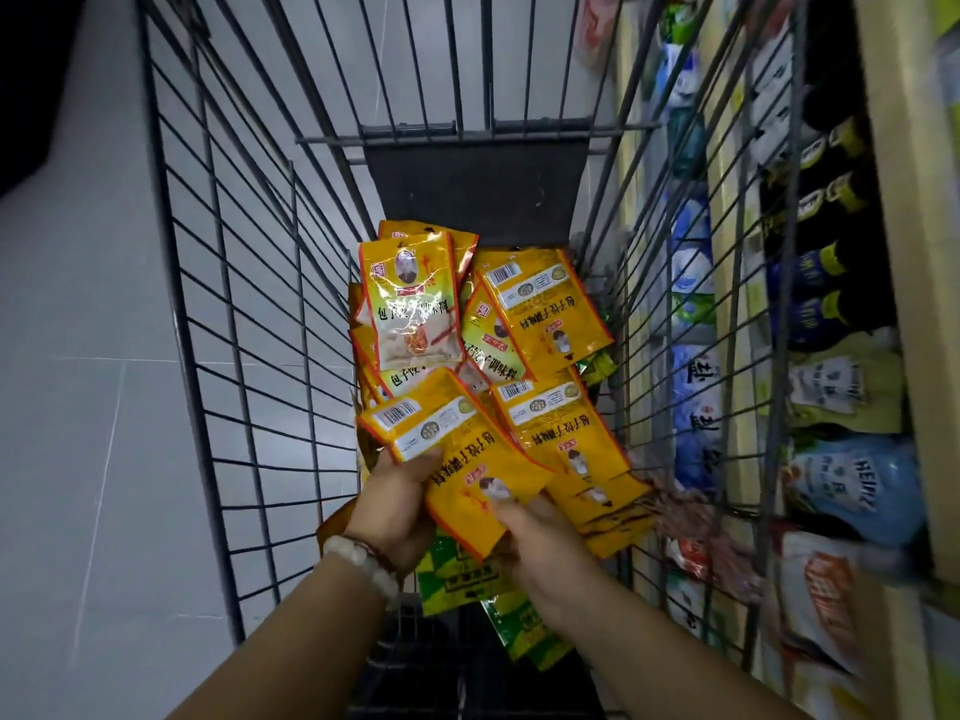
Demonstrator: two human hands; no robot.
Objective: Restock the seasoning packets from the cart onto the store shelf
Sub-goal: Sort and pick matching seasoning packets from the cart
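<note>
Gathering step: deep in the cart [218, 356], left hand [400, 491] and right hand [540, 537] both grasp a yellow packet [462, 459]. Next, lift it right of the cart to the shelf [893, 252].

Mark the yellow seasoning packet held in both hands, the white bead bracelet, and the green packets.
yellow seasoning packet [462, 459], head view, middle of its back.
white bead bracelet [363, 563], head view, beads.
green packets [457, 579], head view, top packet.

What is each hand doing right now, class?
Left hand: holds a yellow seasoning packet.
Right hand: grips the same packet's near end.
</note>
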